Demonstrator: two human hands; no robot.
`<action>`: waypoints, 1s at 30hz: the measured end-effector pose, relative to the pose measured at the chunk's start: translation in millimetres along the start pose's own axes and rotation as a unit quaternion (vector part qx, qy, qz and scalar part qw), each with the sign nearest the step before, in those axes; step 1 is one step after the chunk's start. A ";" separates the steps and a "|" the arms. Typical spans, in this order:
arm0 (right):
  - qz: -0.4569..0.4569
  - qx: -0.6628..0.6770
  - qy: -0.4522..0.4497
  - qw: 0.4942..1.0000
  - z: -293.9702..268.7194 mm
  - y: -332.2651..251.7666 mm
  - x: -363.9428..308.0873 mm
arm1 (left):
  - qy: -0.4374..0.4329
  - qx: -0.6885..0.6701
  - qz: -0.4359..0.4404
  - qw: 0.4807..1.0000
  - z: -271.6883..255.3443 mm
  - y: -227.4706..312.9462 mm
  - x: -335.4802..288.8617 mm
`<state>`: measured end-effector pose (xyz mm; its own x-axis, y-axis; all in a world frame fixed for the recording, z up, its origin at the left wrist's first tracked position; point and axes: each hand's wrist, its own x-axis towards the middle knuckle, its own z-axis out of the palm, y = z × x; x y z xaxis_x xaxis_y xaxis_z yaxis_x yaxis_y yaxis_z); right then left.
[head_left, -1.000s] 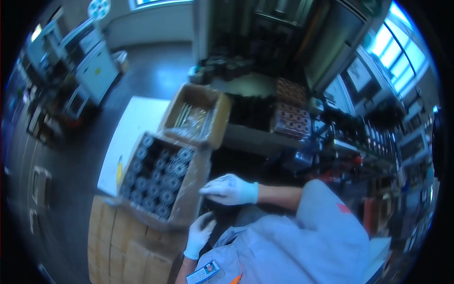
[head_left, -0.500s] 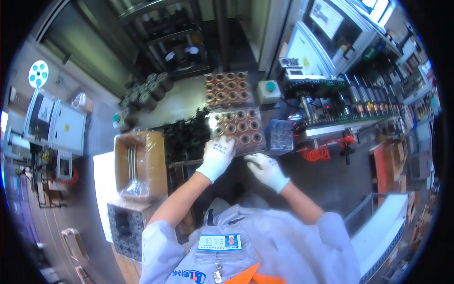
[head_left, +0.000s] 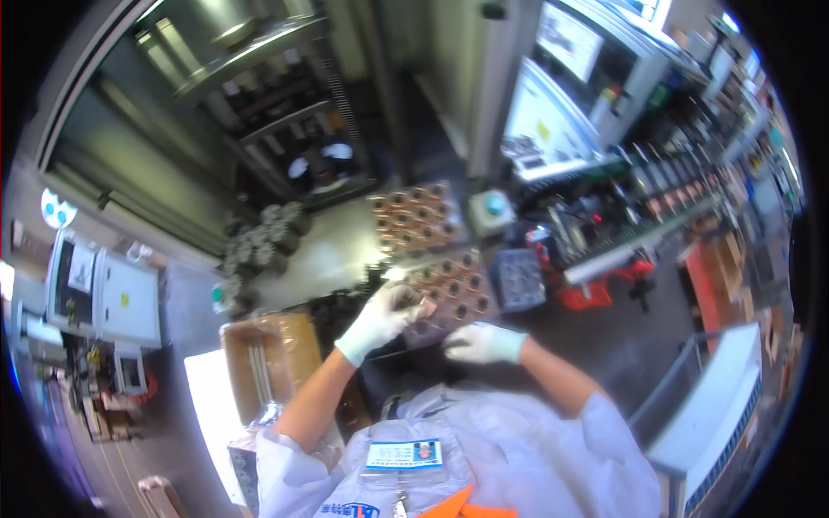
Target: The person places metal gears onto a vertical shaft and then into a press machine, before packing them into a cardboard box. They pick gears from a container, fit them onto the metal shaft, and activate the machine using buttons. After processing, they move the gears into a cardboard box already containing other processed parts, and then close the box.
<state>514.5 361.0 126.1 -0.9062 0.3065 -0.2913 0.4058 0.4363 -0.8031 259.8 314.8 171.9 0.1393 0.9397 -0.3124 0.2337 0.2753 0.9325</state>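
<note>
My left hand (head_left: 386,316), in a white glove, is at the near left corner of the front clear tray (head_left: 482,321). Its fingers pinch a small copper-coloured ring part (head_left: 427,306), partly covered by the glove. Rows of similar copper-coloured rings with dark centres fill much of the tray. My right hand (head_left: 475,344), gloved too, hovers by the tray's near edge with loosely bent fingers and nothing visible in them. Behind lies a second tray of copper-coloured rings (head_left: 416,217). Dark toothed parts (head_left: 341,315) lie left of the front tray, partly hidden by my left hand.
A blue-grey bin (head_left: 520,281) and a box with a green button (head_left: 492,207) stand right of the trays. Grey cylindrical parts (head_left: 263,237) cluster at the left. An open cardboard box (head_left: 298,345) is beside my left arm. A conveyor (head_left: 630,246) runs along the right; a press stands behind.
My left hand has lifted a copper-coloured ring part from the front tray's near left area. My right hand has shifted slightly, staying near the tray edge. The whole view has tilted.
</note>
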 end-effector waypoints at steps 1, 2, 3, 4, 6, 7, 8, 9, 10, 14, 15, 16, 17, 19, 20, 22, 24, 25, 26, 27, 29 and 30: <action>0.019 0.034 -0.034 0.999 -16.7 -18.2 2.5 | 0.014 -0.002 0.002 1.000 -16.4 -2.3 -5.4; 0.019 0.057 -0.067 0.996 -35.6 -38.3 16.3 | 0.040 -0.102 -0.005 0.994 -34.2 -3.9 -18.1; -0.013 0.033 -0.035 0.999 -51.2 -50.7 38.9 | 0.061 -0.201 -0.006 0.978 -49.8 -4.1 -30.4; -0.045 0.011 -0.003 0.999 -66.9 -61.0 64.8 | 0.076 -0.205 -0.003 0.976 -64.6 -6.2 -44.3; -0.023 0.116 0.130 0.985 -94.8 -80.3 129.2 | 0.167 -0.263 0.006 0.950 -88.2 -17.4 -67.8; -0.046 0.113 0.214 0.969 -106.5 -82.1 170.1 | 0.203 -0.286 0.022 0.936 -97.4 -27.8 -79.7; -0.072 0.113 0.296 0.946 -115.2 -77.9 217.6 | 0.221 -0.300 0.029 0.927 -106.7 -38.0 -92.9; -0.078 0.090 0.350 0.929 -126.6 -75.6 259.0 | 0.231 -0.295 0.026 0.927 -114.9 -44.8 -103.5; -0.084 0.069 0.404 0.908 -138.8 -72.1 298.9 | 0.241 -0.290 0.023 0.926 -122.2 -48.9 -112.5; 0.000 0.124 0.483 0.867 -176.6 -83.1 384.7 | 0.300 -0.226 -0.003 0.927 -139.9 -49.4 -139.9; -0.001 0.103 0.482 0.870 -177.2 -78.2 403.6 | 0.317 -0.252 0.003 0.914 -140.1 -55.1 -145.0; -0.002 0.081 0.483 0.872 -179.0 -71.4 420.4 | 0.315 -0.253 0.004 0.915 -141.7 -58.6 -147.5; 0.004 0.143 0.472 0.870 -179.3 -69.1 431.5 | 0.333 -0.232 0.002 0.914 -142.5 -61.0 -152.2; 0.008 0.152 0.474 0.867 -187.5 -55.3 434.4 | 0.347 -0.168 -0.011 0.923 -149.0 -72.3 -153.2; 0.005 0.167 0.464 0.870 -187.1 -59.7 440.5 | 0.351 -0.167 -0.011 0.922 -153.6 -72.9 -153.1; -0.011 0.157 0.491 0.857 -189.7 -80.6 438.2 | 0.350 -0.168 -0.005 0.921 -157.5 -70.2 -146.3; -0.044 0.191 0.496 0.846 -196.7 -113.4 426.4 | 0.341 -0.181 -0.024 0.922 -165.6 -68.6 -131.1; -0.027 0.172 0.464 0.869 -194.8 -131.6 409.0 | 0.356 -0.106 0.005 0.928 -172.3 -76.9 -116.8; 0.013 0.179 0.396 0.900 -204.0 -117.5 394.0 | 0.358 -0.030 0.043 0.932 -177.3 -74.1 -92.4; -0.018 0.224 0.345 0.911 -199.0 -117.2 374.1 | 0.365 0.043 0.074 0.927 -183.8 -63.7 -69.5; -0.058 0.233 0.284 0.928 -168.6 -101.8 324.7 | 0.383 0.176 0.136 0.897 -193.1 -37.9 -18.8; -0.067 0.195 0.279 0.938 -154.4 -85.3 296.6 | 0.394 0.234 0.170 0.873 -196.1 -24.9 7.7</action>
<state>229.5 545.4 188.5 -0.6989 0.7130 0.0557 0.1196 0.1933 -0.9738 66.3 355.0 181.8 -0.3841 0.8500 0.3606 0.7008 0.0141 0.7132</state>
